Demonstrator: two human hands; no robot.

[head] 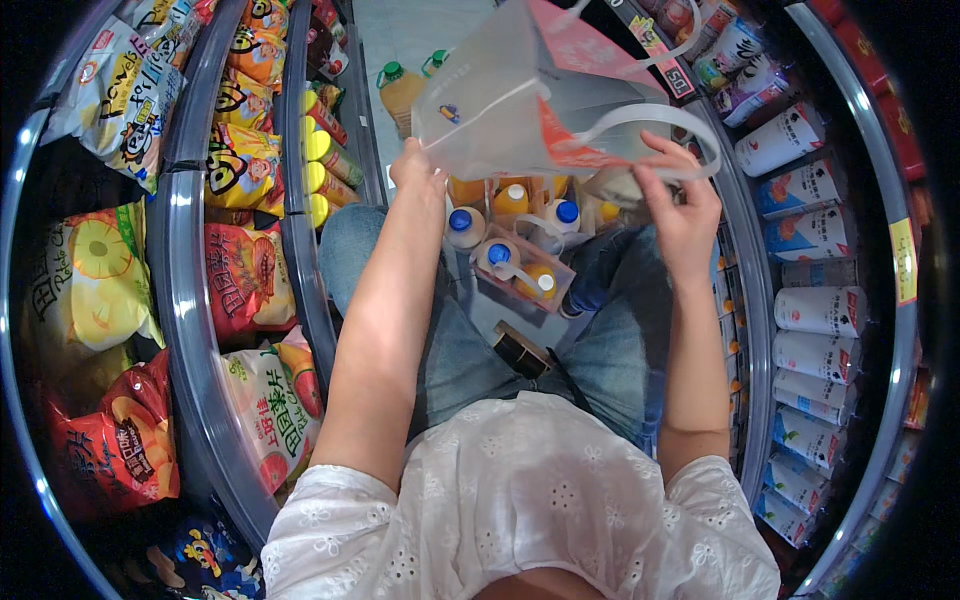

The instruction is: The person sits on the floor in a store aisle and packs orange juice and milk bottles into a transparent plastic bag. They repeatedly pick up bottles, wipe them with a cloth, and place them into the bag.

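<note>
A translucent plastic bag with pink and red printed panels and white loop handles hangs in front of me, above the floor. My left hand grips its lower left corner, with most fingers hidden behind the plastic. At the opposite side, my right hand has hold of the rim beside a white handle. Below the bag stand several juice and milk-type bottles, among them a blue-capped bottle and an orange one with a white cap. A clear carrier with a pink edge holds two bottles between my feet.
Snack shelves with chip bags and yellow-capped canisters line my left. Shelves of white cans run along my right. Green-capped jugs stand on the tiled floor beyond the bag. My knees flank the bottles.
</note>
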